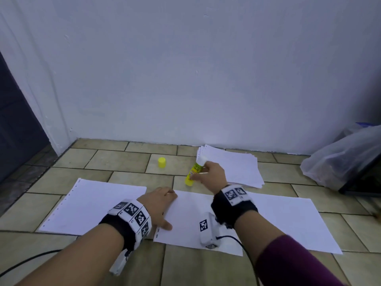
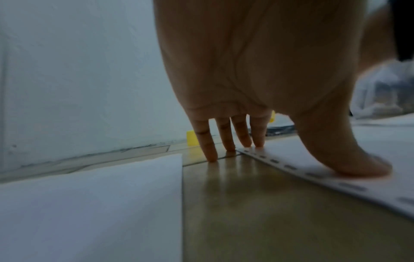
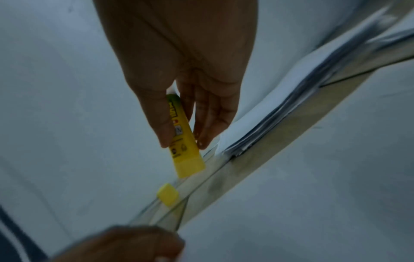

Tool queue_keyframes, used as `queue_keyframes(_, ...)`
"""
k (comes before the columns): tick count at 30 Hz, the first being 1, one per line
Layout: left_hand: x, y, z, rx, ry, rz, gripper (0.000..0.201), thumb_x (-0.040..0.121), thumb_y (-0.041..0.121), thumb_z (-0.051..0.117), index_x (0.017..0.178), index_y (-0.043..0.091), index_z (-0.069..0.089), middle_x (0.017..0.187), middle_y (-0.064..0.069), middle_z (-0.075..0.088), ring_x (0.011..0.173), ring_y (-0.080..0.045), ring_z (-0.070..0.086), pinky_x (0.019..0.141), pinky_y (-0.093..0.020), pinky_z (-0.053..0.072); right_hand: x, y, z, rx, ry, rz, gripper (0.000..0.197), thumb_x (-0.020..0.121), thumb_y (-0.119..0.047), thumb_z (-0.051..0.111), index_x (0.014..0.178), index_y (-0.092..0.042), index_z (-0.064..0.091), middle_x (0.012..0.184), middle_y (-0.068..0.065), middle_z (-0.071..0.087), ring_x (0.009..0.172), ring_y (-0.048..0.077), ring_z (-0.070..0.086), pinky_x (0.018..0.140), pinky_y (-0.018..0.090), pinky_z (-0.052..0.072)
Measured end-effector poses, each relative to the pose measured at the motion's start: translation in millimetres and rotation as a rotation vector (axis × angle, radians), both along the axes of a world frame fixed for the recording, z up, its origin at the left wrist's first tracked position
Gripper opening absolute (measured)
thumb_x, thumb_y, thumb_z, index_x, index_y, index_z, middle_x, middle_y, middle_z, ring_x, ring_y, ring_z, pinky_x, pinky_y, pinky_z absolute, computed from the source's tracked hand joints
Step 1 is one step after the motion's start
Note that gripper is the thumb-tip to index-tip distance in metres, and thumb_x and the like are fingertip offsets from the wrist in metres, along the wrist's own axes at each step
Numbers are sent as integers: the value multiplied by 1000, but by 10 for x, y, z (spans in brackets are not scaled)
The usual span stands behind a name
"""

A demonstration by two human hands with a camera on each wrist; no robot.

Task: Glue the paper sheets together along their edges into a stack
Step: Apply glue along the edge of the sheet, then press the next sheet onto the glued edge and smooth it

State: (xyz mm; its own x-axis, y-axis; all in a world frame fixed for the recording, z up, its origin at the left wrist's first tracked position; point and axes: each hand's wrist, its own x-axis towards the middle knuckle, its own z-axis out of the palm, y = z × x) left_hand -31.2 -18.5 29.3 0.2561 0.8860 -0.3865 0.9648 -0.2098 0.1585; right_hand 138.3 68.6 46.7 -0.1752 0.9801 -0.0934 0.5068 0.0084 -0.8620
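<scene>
My right hand pinches a yellow glue stick between thumb and fingers, its white uncapped tip pointing up; in the right wrist view the glue stick hangs tilted above the floor. Its yellow cap stands on the tiles to the left. My left hand presses flat on the left edge of the middle paper sheet; in the left wrist view its fingertips and thumb rest by the punched edge of that sheet. Another sheet lies to the left, one to the right.
A pile of paper sheets lies by the wall at the back right. A clear plastic bag sits at the far right. A black cable runs along the floor at the lower left. Tiled floor lies between the sheets and the wall.
</scene>
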Motion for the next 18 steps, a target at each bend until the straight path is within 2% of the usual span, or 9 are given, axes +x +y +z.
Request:
queue_keyframes(3, 23, -23, -24, 37, 4, 22, 95, 79, 51, 70, 151, 18, 17, 156, 1, 14, 143, -17, 18, 112, -37, 32, -221, 64, -14, 150, -198, 49, 22, 75, -12, 75, 94, -11, 64, 84, -1, 56, 80, 14, 51, 65, 22, 36)
queue_keyframes(4, 36, -31, -26, 46, 3, 23, 95, 80, 51, 70, 151, 18, 18, 156, 1, 15, 142, -17, 19, 111, -37, 33, -285, 84, -26, 172, -240, 66, 20, 76, -10, 73, 94, -11, 63, 85, 1, 58, 82, 16, 52, 65, 22, 38)
queue_keyframes(7, 41, -39, -31, 68, -9, 29, 94, 80, 51, 70, 151, 18, 18, 155, 2, 16, 141, -16, 21, 109, -36, 35, -384, 147, -85, 199, -364, 101, 20, 79, -10, 68, 98, -6, 64, 97, 11, 67, 93, 26, 61, 78, 31, 49)
queue_keyframes(9, 42, -43, -42, 67, -11, 35, 94, 79, 51, 70, 151, 18, 18, 155, 2, 16, 141, -16, 21, 110, -35, 34, -388, 165, -119, 198, -393, 105, 19, 79, -11, 66, 96, -5, 64, 98, 13, 68, 95, 28, 62, 80, 33, 50)
queue_keyframes(13, 63, -45, -26, 81, 5, 32, 95, 79, 50, 71, 151, 14, 19, 155, 0, 18, 141, -17, 22, 110, -34, 33, -382, 174, -125, 193, -468, 119, 18, 81, -16, 68, 94, -6, 63, 101, 12, 67, 97, 26, 63, 77, 29, 48)
queue_keyframes(15, 61, -41, -31, 86, 11, 29, 97, 79, 51, 71, 150, 12, 19, 154, -1, 19, 140, -17, 23, 111, -34, 32, -352, 157, -125, 147, -477, 125, 29, 79, -20, 73, 102, -5, 63, 105, 10, 65, 99, 24, 62, 77, 28, 46)
queue_keyframes(18, 45, -35, -36, 73, 13, 29, 99, 79, 54, 69, 150, 11, 17, 155, -2, 19, 141, -17, 22, 113, -35, 29, -232, 94, -131, 144, -382, 102, 43, 77, -25, 75, 115, -7, 61, 111, 6, 64, 104, 20, 59, 84, 25, 45)
